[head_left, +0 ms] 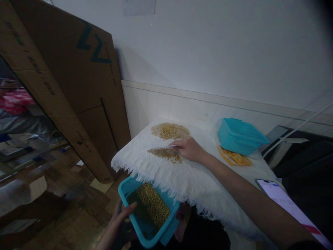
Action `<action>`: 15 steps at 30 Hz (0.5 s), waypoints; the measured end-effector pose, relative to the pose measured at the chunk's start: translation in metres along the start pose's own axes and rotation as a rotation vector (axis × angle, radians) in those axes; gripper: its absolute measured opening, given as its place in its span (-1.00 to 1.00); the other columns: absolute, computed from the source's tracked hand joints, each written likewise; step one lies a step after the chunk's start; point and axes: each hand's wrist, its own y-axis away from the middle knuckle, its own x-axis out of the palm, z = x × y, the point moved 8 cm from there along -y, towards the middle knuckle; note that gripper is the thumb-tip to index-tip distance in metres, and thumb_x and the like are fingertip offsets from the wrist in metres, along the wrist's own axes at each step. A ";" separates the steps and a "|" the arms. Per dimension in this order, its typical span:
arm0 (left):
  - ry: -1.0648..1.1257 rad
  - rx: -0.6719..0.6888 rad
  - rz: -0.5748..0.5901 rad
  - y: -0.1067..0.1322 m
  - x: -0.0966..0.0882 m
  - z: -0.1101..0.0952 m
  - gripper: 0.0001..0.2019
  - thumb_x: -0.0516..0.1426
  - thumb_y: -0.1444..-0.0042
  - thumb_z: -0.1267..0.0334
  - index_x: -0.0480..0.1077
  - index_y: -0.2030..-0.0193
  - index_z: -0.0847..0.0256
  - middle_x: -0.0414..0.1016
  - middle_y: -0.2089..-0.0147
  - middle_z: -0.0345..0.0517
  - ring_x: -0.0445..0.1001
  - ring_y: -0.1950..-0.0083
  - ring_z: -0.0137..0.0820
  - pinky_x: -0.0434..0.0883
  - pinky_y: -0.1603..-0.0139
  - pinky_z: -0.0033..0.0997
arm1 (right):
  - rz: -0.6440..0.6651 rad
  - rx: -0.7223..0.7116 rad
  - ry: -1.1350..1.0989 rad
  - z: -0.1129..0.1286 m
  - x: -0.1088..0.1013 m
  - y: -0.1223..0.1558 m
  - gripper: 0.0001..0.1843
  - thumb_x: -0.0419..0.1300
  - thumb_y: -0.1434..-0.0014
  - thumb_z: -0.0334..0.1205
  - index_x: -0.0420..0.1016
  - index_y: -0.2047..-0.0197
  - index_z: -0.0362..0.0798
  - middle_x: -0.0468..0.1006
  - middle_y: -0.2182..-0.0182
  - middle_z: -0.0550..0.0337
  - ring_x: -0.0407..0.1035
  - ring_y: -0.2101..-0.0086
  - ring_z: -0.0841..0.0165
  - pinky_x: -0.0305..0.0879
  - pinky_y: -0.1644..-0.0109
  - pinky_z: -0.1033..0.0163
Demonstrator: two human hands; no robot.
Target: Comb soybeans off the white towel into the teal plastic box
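Note:
My left hand (121, 216) grips the left rim of a blue plastic basin (124, 189), its thumb over the edge. The basin is tilted below the table's front edge and holds yellow soybeans (154, 205) with smaller dark green beans to their left. Pinched in my right hand (191, 149) is a thin, light-coloured flat card (162, 148), standing on edge on the white tablecloth (135, 152). A small spread of soybeans and finer grains (166, 155) lies against the card's near side. Behind it sits a larger pile of soybeans and grains (170, 131).
Farther right, another blue basin (234, 137) stands by a yellow-orange item (236, 158). A phone (286, 205) lies at the right edge. Large cardboard boxes (78, 80) rise at left, the wall behind. A person in a pink top (15, 100) is at far left.

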 end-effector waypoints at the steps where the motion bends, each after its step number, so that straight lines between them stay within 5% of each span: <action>1: -0.012 0.013 -0.026 0.002 0.000 -0.001 0.13 0.51 0.14 0.11 -0.01 -0.50 -0.20 0.67 0.12 -0.03 0.73 0.16 0.04 0.62 0.06 0.13 | -0.025 0.025 -0.001 -0.003 -0.006 0.005 -0.66 0.23 -0.28 -0.41 0.72 0.00 0.12 0.77 0.15 0.20 0.65 0.14 0.27 0.44 0.05 0.24; 7: -0.102 0.045 -0.019 0.013 0.012 0.002 0.07 0.49 0.14 0.00 0.08 -0.48 -0.06 0.65 0.21 -0.04 0.71 0.24 0.00 0.63 0.16 0.02 | -0.292 0.129 0.036 -0.021 -0.059 0.077 -0.71 0.25 -0.28 -0.23 0.69 -0.04 0.10 0.77 0.14 0.18 0.66 0.26 0.23 0.53 0.16 0.20; 9: -0.074 0.029 -0.020 0.015 0.015 0.005 0.04 0.49 0.13 0.02 0.10 -0.47 -0.10 0.66 0.05 0.07 0.71 0.10 0.10 0.61 0.07 0.13 | -0.426 0.148 0.103 -0.021 -0.074 0.114 -0.77 0.27 -0.27 -0.13 0.72 0.06 0.11 0.77 0.23 0.16 0.66 0.35 0.20 0.54 0.25 0.17; 12: -0.066 -0.013 -0.029 0.018 0.018 0.012 0.01 0.49 0.14 0.03 0.13 -0.44 -0.19 0.57 -0.20 0.16 0.67 -0.03 0.23 0.58 0.01 0.27 | -0.530 0.167 0.144 -0.017 -0.082 0.162 -0.79 0.29 -0.26 -0.08 0.73 0.08 0.19 0.77 0.28 0.20 0.66 0.35 0.15 0.56 0.28 0.13; 15: -0.090 -0.022 -0.001 0.018 0.022 0.017 0.04 0.49 0.14 0.05 0.09 -0.46 -0.15 0.60 -0.16 0.16 0.68 0.00 0.18 0.59 -0.01 0.23 | -0.509 0.200 0.146 -0.018 -0.078 0.183 -0.77 0.28 -0.27 -0.11 0.72 0.04 0.20 0.77 0.28 0.20 0.66 0.38 0.16 0.56 0.30 0.13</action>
